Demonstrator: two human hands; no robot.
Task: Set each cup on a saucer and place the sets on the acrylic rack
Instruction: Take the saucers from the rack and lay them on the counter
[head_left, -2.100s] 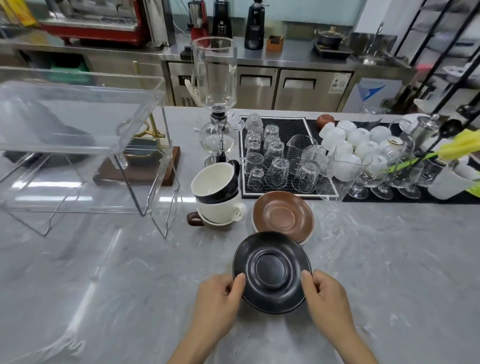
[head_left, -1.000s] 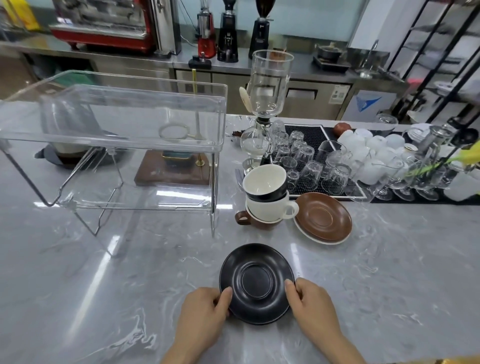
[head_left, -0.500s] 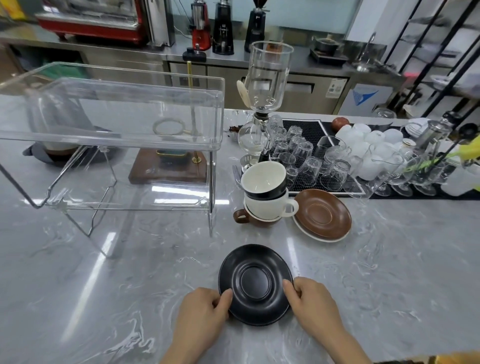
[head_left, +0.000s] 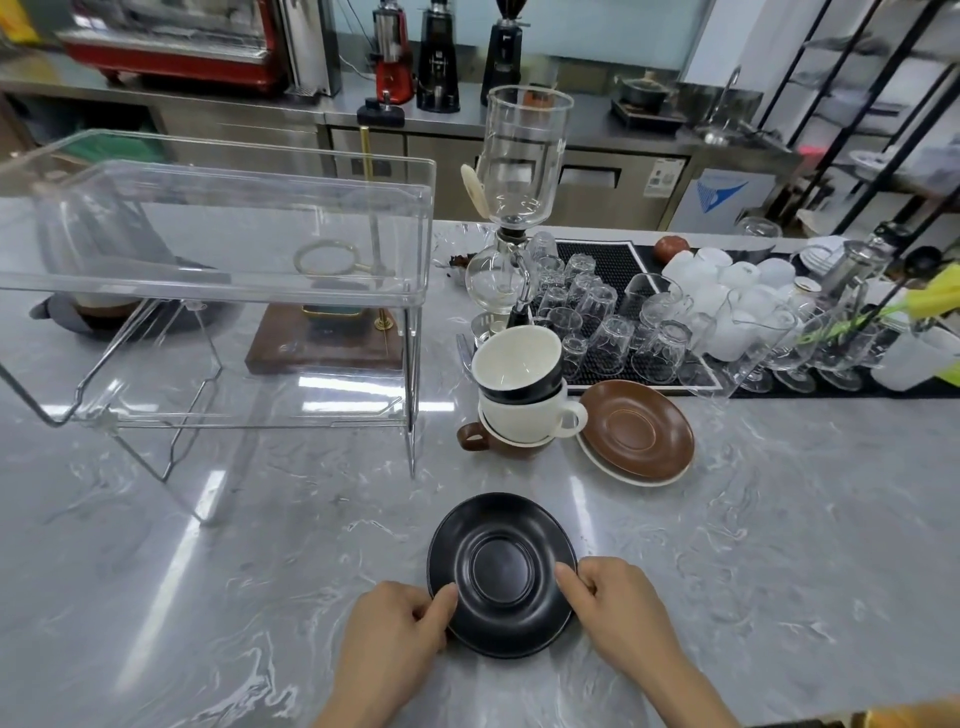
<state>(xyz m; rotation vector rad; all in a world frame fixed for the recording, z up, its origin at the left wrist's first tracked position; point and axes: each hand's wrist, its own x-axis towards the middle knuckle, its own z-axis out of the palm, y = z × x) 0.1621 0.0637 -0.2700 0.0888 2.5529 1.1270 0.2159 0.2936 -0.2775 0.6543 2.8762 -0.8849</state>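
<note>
A black saucer (head_left: 501, 569) lies flat on the marble counter close to me. My left hand (head_left: 392, 642) pinches its left rim and my right hand (head_left: 615, 616) pinches its right rim. Behind it stands a stack of three cups: a black cup (head_left: 519, 366) with a cream inside on top, a white cup (head_left: 530, 415) under it, a brown cup (head_left: 480, 439) at the bottom. To their right a brown saucer (head_left: 636, 428) rests on a white saucer (head_left: 605, 465). The clear acrylic rack (head_left: 218, 291) stands at the left, with nothing on its shelf.
A glass siphon brewer (head_left: 511, 218) stands behind the cups. A black mat (head_left: 605, 265) holds several upturned glasses, with white cups (head_left: 727, 291) and stemmed glasses (head_left: 800, 343) further right. A wooden base with a brass stand (head_left: 327, 343) sits behind the rack.
The view shifted so the rack now sits closer on the left. The black saucer moved slightly nearer to me; both hands keep their hold on its rim.
</note>
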